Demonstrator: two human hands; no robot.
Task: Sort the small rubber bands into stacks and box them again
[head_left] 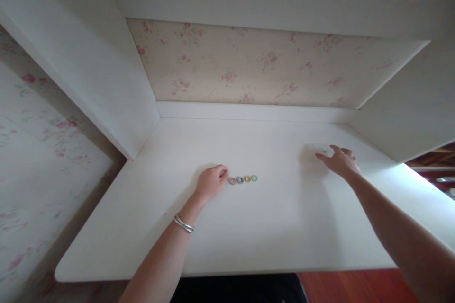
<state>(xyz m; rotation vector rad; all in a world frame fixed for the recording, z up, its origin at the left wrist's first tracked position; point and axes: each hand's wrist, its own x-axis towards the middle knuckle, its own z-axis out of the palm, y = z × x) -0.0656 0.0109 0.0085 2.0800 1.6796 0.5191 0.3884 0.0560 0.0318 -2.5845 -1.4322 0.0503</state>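
Note:
Several small pastel rings, which look like hair ties, lie in a short row on the white desk: a pink ring (232,181), a grey-blue ring (240,180), a yellow ring (247,179) and a green ring (254,178). At the left end of this row is my left hand (212,182), its fingers curled together beside the pink ring. Whatever they may hold is hidden. My right hand (340,161) hovers over the desk farther right, thumb and fingers apart. A faint pale thing (324,151) shows between its fingertips, too indistinct to name.
The white desk (213,236) has side panels at left (117,80) and right (394,113) and a low back ledge (256,111). Floral wallpaper (245,66) covers the wall behind. A tiny dark speck (164,214) lies left of my left forearm.

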